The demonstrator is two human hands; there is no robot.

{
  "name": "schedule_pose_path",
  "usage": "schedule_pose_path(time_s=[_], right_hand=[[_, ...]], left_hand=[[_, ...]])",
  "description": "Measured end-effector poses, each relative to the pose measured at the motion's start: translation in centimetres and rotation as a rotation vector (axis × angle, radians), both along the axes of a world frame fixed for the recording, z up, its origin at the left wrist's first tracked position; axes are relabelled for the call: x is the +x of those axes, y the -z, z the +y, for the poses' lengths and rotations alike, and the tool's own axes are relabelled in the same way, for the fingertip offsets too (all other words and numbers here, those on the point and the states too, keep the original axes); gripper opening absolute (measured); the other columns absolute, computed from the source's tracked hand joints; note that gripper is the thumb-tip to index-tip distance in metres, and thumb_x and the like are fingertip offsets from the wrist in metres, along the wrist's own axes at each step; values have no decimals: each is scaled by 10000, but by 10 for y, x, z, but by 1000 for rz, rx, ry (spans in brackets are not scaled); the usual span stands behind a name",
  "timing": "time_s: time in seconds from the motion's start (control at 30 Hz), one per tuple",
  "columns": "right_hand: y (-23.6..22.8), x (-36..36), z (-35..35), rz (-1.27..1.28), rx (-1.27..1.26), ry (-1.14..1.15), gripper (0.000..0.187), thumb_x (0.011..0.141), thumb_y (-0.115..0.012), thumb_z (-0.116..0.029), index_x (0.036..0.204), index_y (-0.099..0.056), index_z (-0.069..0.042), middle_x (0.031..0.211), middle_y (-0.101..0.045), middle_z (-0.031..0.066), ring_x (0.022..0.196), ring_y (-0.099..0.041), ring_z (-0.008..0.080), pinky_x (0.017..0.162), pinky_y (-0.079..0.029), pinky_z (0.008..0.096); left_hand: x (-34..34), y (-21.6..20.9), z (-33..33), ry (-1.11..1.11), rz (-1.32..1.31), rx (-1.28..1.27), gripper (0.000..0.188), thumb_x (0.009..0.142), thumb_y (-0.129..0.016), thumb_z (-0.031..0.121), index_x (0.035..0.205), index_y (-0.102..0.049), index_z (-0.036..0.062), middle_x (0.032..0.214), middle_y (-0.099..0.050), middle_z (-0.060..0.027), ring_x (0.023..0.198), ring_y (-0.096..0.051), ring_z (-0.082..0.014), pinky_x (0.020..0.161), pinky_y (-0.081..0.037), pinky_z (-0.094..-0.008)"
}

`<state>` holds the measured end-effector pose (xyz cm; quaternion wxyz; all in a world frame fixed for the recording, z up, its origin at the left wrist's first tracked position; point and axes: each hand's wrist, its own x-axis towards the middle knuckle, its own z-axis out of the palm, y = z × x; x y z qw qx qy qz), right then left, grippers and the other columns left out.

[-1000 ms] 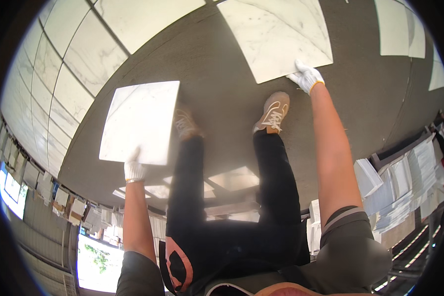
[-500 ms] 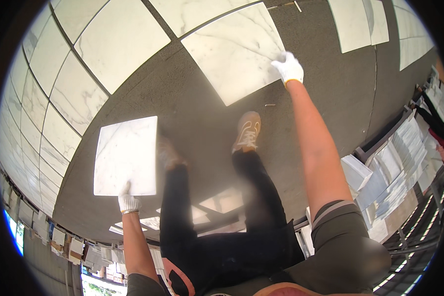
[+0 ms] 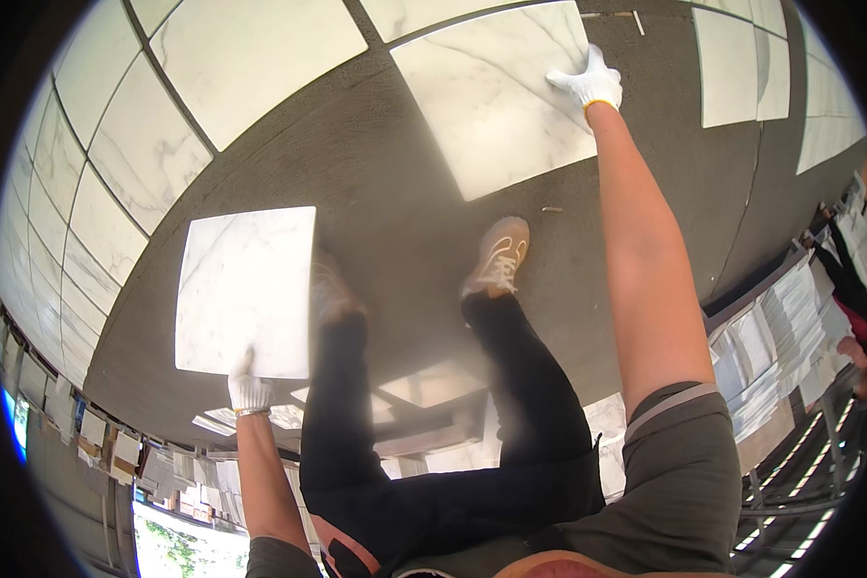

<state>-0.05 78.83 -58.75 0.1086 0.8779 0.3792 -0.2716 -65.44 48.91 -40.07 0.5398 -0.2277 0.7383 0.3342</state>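
Observation:
My left hand (image 3: 250,390), in a white knit glove, grips a square white marble-look tile (image 3: 246,294) by its near edge. The thumb lies on its face; the fingers behind are hidden. This tile hangs in the air left of my legs. Ahead of me, another white tile with grey veins (image 3: 501,96) lies on the grey floor. At its right edge is my right hand (image 3: 592,82), gloved too, with the thumb spread over the tile's face and the fingers apart from it.
Laid tiles (image 3: 255,58) cover the floor in rows at the left and far side, with narrow gaps. More tiles (image 3: 732,72) lie at the far right. My shoe (image 3: 501,255) stands on the grey floor. Racks of pale slabs (image 3: 780,332) line the right side.
My view has shifted, so the floor tiles appear farther right. My right hand has slid slightly forward along the tile's edge, its thumb more spread. The left hand still carries its tile.

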Motion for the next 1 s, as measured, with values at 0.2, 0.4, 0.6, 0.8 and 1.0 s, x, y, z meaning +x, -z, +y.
schedule_pose_path(time_s=[0.2, 0.4, 0.6, 0.8, 1.0], right_hand=[[-4, -1, 2, 28, -7, 2, 1060, 593, -876, -515, 1501, -379, -286, 1417, -456, 236, 1271, -513, 409, 1022, -476, 503], [-3, -4, 1, -9, -28, -14, 1087, 609, -863, -552, 1523, -344, -276, 1419, -461, 245, 1259, -531, 415, 1024, -470, 498], [10, 5, -10, -24, -48, -120, 1132, 656, -794, -641, 1549, -274, -180, 1465, -413, 263, 1300, -491, 424, 1045, -452, 496], [10, -29, -112, 23, -170, -215, 1156, 736, -733, -634, 1564, -198, -32, 1577, -272, 274, 1427, -350, 403, 1159, -333, 422], [-54, -105, -180, 409, -219, -111, 858, 778, -756, -509, 1416, -501, 5, 1449, -507, 219, 1354, -473, 347, 1139, -361, 388]], left_hand=[[-5, 1, -5, 63, 2, 24, 415, 909, -643, 140, 1283, -570, -27, 1272, -638, -175, 1184, -612, -317, 1057, -476, -459], [-5, -1, 1, 54, -19, 20, 419, 911, -637, 129, 1286, -562, -43, 1273, -638, -181, 1173, -619, -317, 1056, -478, -448], [6, -7, 11, 23, -2, 16, 394, 897, -642, 82, 1258, -570, -58, 1231, -646, -188, 1131, -624, -320, 1034, -479, -428], [11, -12, 21, 50, -11, -27, 378, 883, -665, 78, 1235, -582, -31, 1196, -665, -171, 1104, -653, -302, 958, -555, -432], [14, -15, 44, 62, -10, 30, 347, 886, -645, 38, 1224, -584, -13, 1167, -668, -150, 1069, -671, -286, 898, -590, -417]])
